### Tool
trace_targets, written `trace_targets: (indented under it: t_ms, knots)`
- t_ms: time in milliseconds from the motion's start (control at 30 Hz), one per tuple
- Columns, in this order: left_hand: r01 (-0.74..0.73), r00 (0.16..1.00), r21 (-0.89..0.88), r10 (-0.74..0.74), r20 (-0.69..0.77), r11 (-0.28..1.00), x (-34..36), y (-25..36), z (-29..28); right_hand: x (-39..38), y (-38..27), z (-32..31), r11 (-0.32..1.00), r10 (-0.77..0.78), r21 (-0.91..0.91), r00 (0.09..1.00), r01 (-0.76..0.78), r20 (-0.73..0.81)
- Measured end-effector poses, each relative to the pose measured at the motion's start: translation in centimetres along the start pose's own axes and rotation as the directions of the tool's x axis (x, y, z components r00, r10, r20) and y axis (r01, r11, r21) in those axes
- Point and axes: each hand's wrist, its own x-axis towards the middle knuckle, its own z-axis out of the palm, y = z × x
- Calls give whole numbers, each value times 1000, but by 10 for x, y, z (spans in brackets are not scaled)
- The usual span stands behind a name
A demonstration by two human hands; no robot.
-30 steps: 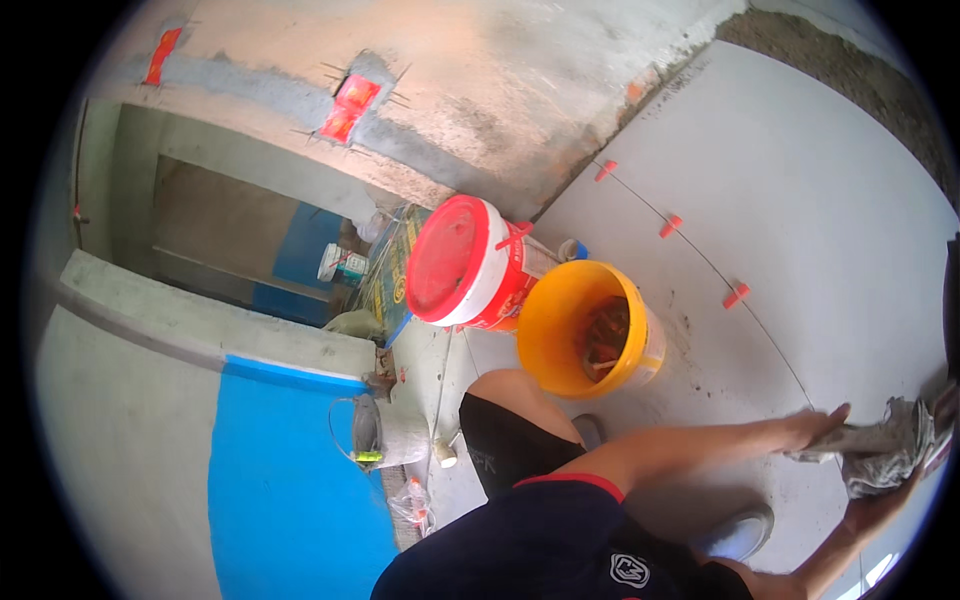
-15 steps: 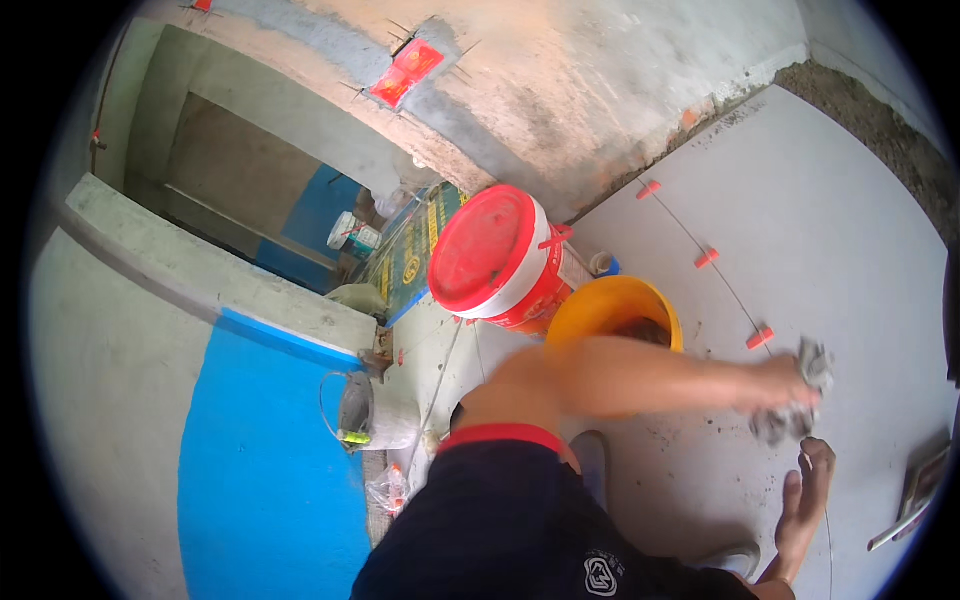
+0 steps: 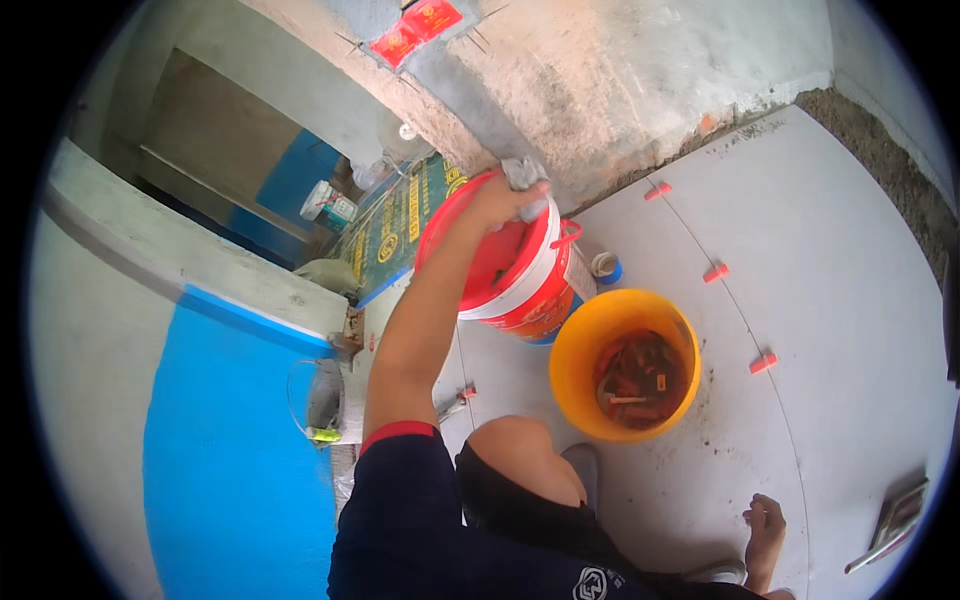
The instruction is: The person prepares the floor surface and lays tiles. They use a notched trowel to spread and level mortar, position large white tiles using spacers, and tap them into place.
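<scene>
A crumpled grey cloth point(image 3: 521, 171) is gripped in my left hand point(image 3: 500, 200), which rests over the far edge of the large red and white bucket point(image 3: 520, 300). The bucket's red top point(image 3: 490, 262) is partly hidden under my left forearm. At the lower right, my right hand point(image 3: 765, 528) hangs above the tiled floor, fingers loosely bent and apart, with nothing in it. Between the two hands stands a yellow bucket point(image 3: 566, 365) with red wedge-like pieces point(image 3: 640, 375) lying inside.
Several red tile clips point(image 3: 763, 362) stick up along a joint in the grey tiles point(image 3: 720, 430). Beside the red bucket is a small blue and white roll-like item point(image 3: 606, 267). A metal-handled tool point(image 3: 890, 530) lies far right. A low wall with blue coating point(image 3: 235, 430) borders the left.
My left hand has carried the cloth from above the tiles at right over to the red bucket. My right hand has shifted slightly down and left. The yellow bucket's inside now shows.
</scene>
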Motion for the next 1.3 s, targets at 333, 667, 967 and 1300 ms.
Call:
trace_targets:
  t_ms: [333,667,967,1300]
  knots:
    - [81,976,174,-114,187,981,-38,-43,-9,16,5,19,979,124,-173,989,-107,86]
    - [-195,980,321,173,94,927,-116,-71,-16,20,14,22,970,164,-199,980,-140,111]
    - [133,986,-33,-128,108,991,-156,-73,-57,17,29,16,966,180,-206,979,-158,96]
    - [180,882,-565,-387,-271,805,-184,-137,-46,30,52,15,963,193,-217,971,-159,144]
